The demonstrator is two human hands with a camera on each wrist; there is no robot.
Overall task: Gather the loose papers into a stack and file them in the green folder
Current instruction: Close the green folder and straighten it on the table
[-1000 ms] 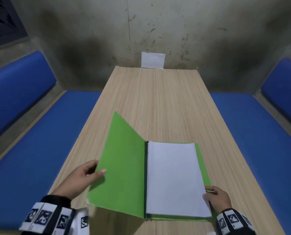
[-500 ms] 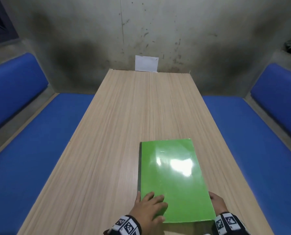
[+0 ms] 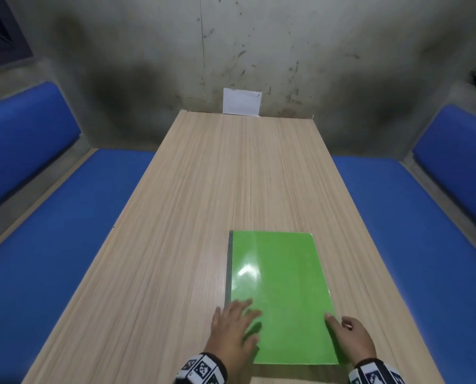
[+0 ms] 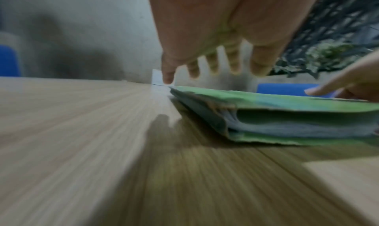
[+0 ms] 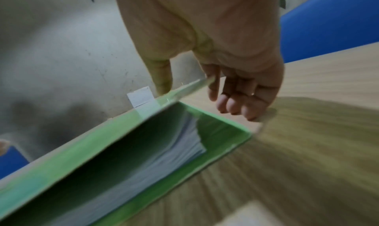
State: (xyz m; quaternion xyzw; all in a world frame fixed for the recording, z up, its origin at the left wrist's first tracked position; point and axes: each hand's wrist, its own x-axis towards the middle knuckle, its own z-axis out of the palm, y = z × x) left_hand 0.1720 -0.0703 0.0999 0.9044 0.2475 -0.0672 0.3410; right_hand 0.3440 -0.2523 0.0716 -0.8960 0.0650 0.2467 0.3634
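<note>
green folder [image 3: 281,295] lies closed and flat on the surface [image 3: 203,217], near edge, a little right of centre. long axis runs away from the person toward the far wall; dark spine on the left side, opening edge on the right.

left hand [image 3: 235,325]: fingers spread and straight, over the near-left corner by the spine; wrist view shows them just above the cover, contact not certain. right hand [image 3: 350,335]: index finger straight, touching the cover's right edge near the near corner, other fingers loosely curled beside it on the surface, holding nothing.

papers [image 5: 164,156] sit inside as a stack; cover stands slightly proud of them at the opening side in the right wrist view.

judgement: filing looks essentially done. any final press goes straight down; left hand is nearer the spine, right hand nearer the gaping edge.
</note>
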